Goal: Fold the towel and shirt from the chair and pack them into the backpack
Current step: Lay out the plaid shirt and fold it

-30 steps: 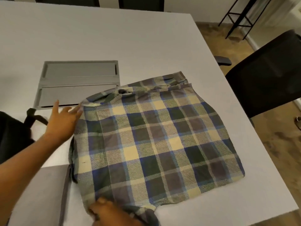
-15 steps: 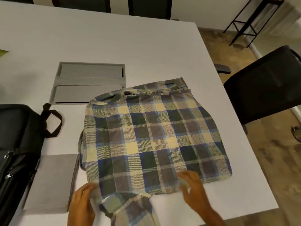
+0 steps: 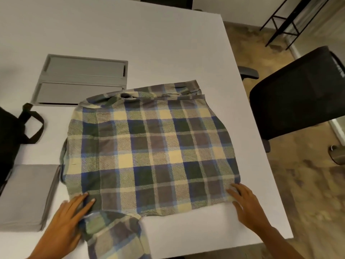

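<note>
A blue, green and cream plaid shirt [image 3: 149, 150] lies spread flat on the white table [image 3: 130, 38], collar at the far side and one sleeve trailing over the near edge. My left hand [image 3: 71, 217] grips the shirt's near-left hem, fingers lying on the cloth. At the near-right corner of the hem, my right hand [image 3: 246, 204] holds the cloth. A folded grey towel [image 3: 24, 197] lies left of the shirt. The black backpack [image 3: 11, 139] sits at the left edge, partly out of view.
A grey recessed panel [image 3: 84, 77] is set in the table beyond the shirt. A black office chair [image 3: 298, 94] stands to the right of the table, and a black metal rack [image 3: 291, 17] stands at the far right. The table's right edge runs close to the shirt.
My left hand left the shirt's far-left shoulder and came down to the near hem. Both hands spread apart along the hem toward its two corners, and the view shifted.
</note>
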`<state>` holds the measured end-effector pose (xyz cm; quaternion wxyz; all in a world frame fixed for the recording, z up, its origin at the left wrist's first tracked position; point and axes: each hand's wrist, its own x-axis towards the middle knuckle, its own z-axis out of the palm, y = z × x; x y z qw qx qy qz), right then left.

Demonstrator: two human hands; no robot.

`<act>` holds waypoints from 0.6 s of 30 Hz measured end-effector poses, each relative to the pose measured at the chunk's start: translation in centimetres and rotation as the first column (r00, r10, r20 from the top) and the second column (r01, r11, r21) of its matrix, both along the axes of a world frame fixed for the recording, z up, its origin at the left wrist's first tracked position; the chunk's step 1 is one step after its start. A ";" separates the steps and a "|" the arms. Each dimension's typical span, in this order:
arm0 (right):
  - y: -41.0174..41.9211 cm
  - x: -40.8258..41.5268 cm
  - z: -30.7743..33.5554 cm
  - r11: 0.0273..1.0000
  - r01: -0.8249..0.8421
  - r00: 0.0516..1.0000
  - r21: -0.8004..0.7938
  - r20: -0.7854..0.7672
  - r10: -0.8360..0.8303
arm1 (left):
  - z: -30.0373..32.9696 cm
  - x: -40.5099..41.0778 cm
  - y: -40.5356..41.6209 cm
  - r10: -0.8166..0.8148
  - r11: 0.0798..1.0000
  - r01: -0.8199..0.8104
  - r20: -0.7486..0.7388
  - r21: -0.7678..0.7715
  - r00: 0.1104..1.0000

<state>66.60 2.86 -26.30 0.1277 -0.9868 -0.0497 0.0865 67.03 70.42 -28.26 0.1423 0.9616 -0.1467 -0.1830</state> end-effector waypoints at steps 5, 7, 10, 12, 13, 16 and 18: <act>-2.2 0.7 -1.4 0.997 -0.061 0.998 0.049 0.022 0.060 | 0.0 -0.4 -1.0 -0.071 0.987 0.075 -0.030 0.143 0.997; -2.9 0.9 -1.9 0.995 -0.079 0.996 0.068 0.055 0.075 | -0.7 -0.6 -0.6 -0.072 0.982 0.077 -0.036 0.173 0.997; -3.2 1.2 -2.0 0.990 -0.084 0.990 0.117 0.121 0.070 | -1.4 -0.9 0.0 -0.037 0.987 0.036 0.003 0.159 0.999; -3.1 1.4 -1.7 0.986 -0.078 0.982 0.148 0.181 0.051 | -1.4 -0.9 0.2 -0.017 0.990 0.017 -0.002 0.138 1.000; -3.1 1.4 -1.6 0.984 -0.069 0.979 0.166 0.203 0.035 | -1.5 -0.9 0.2 -0.010 0.992 0.011 -0.002 0.123 1.000; -3.2 1.6 -1.4 0.975 -0.040 0.980 0.219 0.197 -0.005 | -2.0 -1.2 0.5 0.017 0.998 -0.016 -0.011 0.068 1.000; -3.5 1.4 -1.9 0.962 -0.019 0.991 0.272 0.135 -0.018 | -2.3 -1.2 0.8 0.019 0.999 -0.018 -0.016 0.047 1.000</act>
